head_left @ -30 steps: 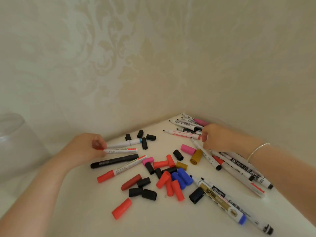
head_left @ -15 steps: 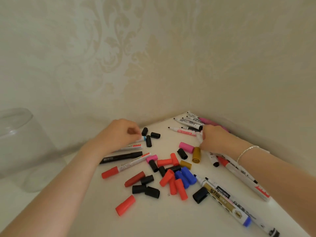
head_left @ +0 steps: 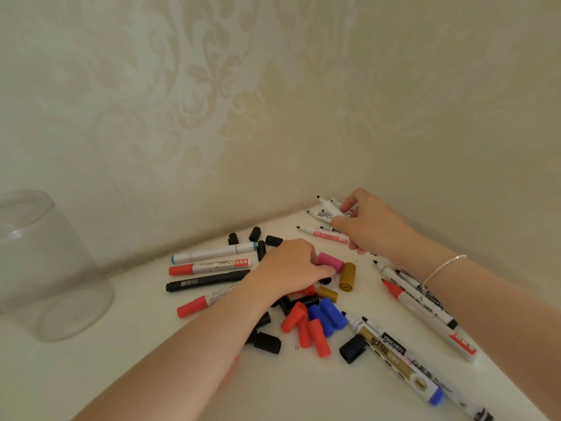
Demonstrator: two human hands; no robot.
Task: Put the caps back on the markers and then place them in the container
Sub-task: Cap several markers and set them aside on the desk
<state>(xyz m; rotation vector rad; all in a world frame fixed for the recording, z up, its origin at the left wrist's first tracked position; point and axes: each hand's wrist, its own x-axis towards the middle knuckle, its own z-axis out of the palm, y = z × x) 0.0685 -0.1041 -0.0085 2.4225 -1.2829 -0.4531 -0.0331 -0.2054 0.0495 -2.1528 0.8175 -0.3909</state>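
My left hand lies over the pile of loose caps and pinches a pink cap between thumb and fingers. My right hand is near the far corner and grips a white marker lifted off the heap of uncapped markers there. Three capped markers lie side by side left of my left hand. Red, blue, black and gold caps are scattered at centre. A clear glass jar stands at the far left.
Several long uncapped markers lie under and beside my right forearm, reaching toward the near right edge. A black cap lies by a gold-labelled marker. Patterned walls close off the white tabletop at the back and right.
My left hand let go of the markers at the left and moved right onto the pink cap. My right hand moved back into the corner and lifted a white marker.
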